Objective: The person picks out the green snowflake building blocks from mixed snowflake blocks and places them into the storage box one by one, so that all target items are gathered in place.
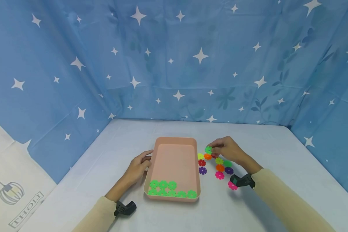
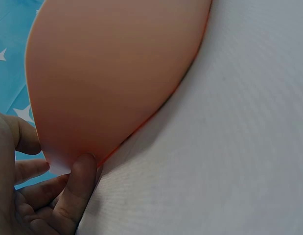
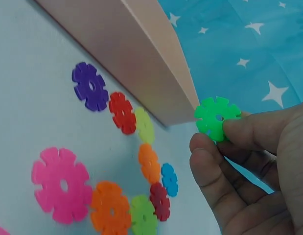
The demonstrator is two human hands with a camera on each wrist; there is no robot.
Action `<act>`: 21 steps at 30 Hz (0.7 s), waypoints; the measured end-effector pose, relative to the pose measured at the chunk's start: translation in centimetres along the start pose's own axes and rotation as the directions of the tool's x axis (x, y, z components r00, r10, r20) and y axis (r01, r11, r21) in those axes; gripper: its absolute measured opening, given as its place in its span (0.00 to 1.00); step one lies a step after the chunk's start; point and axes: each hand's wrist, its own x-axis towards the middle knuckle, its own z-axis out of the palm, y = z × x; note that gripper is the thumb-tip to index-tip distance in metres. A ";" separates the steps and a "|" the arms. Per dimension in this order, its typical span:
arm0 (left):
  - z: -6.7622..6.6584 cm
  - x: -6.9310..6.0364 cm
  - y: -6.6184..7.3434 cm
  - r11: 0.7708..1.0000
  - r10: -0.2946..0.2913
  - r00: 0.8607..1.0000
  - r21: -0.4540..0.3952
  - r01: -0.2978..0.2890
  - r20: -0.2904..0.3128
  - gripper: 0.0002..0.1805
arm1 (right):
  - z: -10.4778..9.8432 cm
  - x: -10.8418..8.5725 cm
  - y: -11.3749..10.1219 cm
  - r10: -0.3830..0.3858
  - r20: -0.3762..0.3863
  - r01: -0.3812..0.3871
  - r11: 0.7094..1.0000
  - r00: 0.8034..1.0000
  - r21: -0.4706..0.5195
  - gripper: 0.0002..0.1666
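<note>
In the head view my right hand (image 1: 227, 149) pinches a green flower-shaped disc (image 3: 217, 117) between thumb and fingers, raised just right of the tray's right wall. Several coloured discs lie below that hand, among them a purple one (image 3: 90, 86), an orange one (image 3: 110, 208) and a large pink one (image 3: 62, 185). A shallow pink tray (image 1: 177, 161) stands to their left, with several green discs (image 1: 163, 184) lying along its near end. My left hand (image 1: 137, 169) rests against the tray's left side, its thumb (image 2: 81, 183) and fingertips touching the outer wall.
A white cloth (image 1: 139, 129) covers the table. Blue curtains (image 1: 174, 74) with white stars hang behind it and at both sides. Another pink disc (image 1: 232, 186) lies near the right wrist's black camera (image 1: 243, 181).
</note>
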 end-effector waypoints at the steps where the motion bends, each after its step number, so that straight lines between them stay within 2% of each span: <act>1: 0.0 0.0 0.0 1.000 0.001 1.000 -0.001 -0.001 0.000 0.30 | 0.1 0.0 -0.2 -0.015 0.005 0.015 1.000 1.000 0.006 0.14; 9: -0.2 0.0 -0.4 1.000 0.009 1.000 -0.015 -0.009 0.009 0.30 | 1.2 0.1 -1.6 -0.083 0.022 0.083 0.996 0.996 0.017 0.13; 15: -0.2 0.0 -0.2 1.000 0.010 1.000 -0.006 -0.010 0.010 0.30 | 2.0 0.2 -2.7 -0.125 0.063 0.120 0.990 0.990 0.071 0.12; 21: -0.2 0.0 -0.3 1.000 0.005 1.000 -0.007 -0.005 0.010 0.30 | 2.8 0.2 -3.2 -0.126 0.111 0.112 0.986 0.986 0.121 0.11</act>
